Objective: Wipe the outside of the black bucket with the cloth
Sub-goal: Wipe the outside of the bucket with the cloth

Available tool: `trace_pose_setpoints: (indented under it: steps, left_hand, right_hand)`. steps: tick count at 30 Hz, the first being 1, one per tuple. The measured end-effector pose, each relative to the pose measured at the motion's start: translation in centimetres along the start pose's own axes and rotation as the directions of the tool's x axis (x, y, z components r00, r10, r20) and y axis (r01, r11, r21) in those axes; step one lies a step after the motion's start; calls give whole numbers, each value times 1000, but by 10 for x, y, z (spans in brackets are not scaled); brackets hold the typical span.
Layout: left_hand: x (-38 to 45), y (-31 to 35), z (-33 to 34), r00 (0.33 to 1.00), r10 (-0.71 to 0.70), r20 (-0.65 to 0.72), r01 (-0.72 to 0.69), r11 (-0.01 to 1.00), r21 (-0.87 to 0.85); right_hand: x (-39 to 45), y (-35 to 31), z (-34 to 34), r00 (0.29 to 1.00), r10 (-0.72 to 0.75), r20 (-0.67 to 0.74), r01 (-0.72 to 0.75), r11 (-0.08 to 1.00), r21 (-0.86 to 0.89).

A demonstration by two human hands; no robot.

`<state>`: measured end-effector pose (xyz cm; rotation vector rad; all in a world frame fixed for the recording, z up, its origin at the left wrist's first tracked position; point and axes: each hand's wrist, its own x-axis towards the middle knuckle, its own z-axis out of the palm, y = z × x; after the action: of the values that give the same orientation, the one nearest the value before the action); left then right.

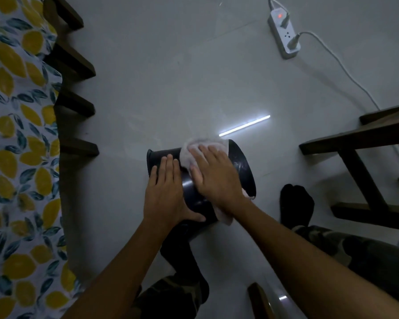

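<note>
Dim room, pale tiled floor (pixel 171 88) with a bright strip-light reflection near centre. Lemon-print cloth (pixel 16 134) fills the 9 o'clock side over dark wooden legs; a wooden chair frame (pixel 359 143) stands at 3 o'clock; a power strip (pixel 283 35) with 2 plugs in it lies at 1 o'clock, well apart from the work.

The black bucket (pixel 194 194) lies on its side on the floor, centre of view, just ahead of the person's dark-socked feet. Long axis runs roughly 10 o'clock to 4 o'clock; which end is the mouth I cannot tell in this light.

Left hand (pixel 168 192): flat and open, fingers together, palm pressed on the bucket wall at the 10 o'clock end, thumb hooked round the near side. It steadies, holds nothing.

Right hand (pixel 214 176): fingers spread, pressing the pale cloth (pixel 194 153) against the upper wall towards the 4 o'clock end; a tail of cloth hangs under the wrist. The 2 hands sit just beside each other.

Judgement: wiping in progress. The underside against the floor looks unreachable without rolling the bucket. Open floor at 12 o'clock gives rolling room; the chair frame limits 3 o'clock.
</note>
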<state>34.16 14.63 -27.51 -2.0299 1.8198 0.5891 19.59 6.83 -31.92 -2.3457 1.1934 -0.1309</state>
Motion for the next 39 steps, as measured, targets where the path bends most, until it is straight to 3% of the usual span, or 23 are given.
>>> trace_pose_setpoints:
  steps: [4, 9, 14, 19, 21, 24, 29, 34, 39]
  left_hand:
    - [3, 0, -5, 1000, -22, 7, 22, 999, 28]
    - [6, 0, -10, 999, -25, 29, 24, 999, 49]
    - [2, 3, -7, 999, -25, 34, 23, 998, 65]
    - [6, -3, -8, 1000, 17, 5, -17, 999, -40]
    - [12, -6, -13, 1000, 7, 28, -6, 998, -55]
    - [12, -2, -18, 999, -15, 48, 14, 1000, 23]
    - [-4, 10, -9, 1000, -26, -15, 26, 999, 37]
    - [-17, 26, 2, 991, -9, -133, 14, 999, 42]
    - [-17, 56, 7, 975, -156, -155, 165, 985, 44]
  right_hand:
    - [20, 23, -15, 988, 139, -60, -131, 983, 128]
    - [-43, 47, -8, 964, 248, -94, -250, 968, -8]
    - [-102, 12, 20, 1000, 4, -23, -5, 996, -85]
    - [-38, -4, 13, 981, -188, 48, 192, 977, -88]
    - [-17, -1, 2, 987, -147, 66, 150, 988, -42]
    - [5, 8, -11, 999, 36, -22, -35, 998, 51]
    - [19, 41, -19, 938, 324, -122, -315, 945, 87]
    - [-21, 40, -19, 923, 359, -136, -343, 931, 129]
    - [-51, 39, -9, 939, 281, -196, -260, 957, 127]
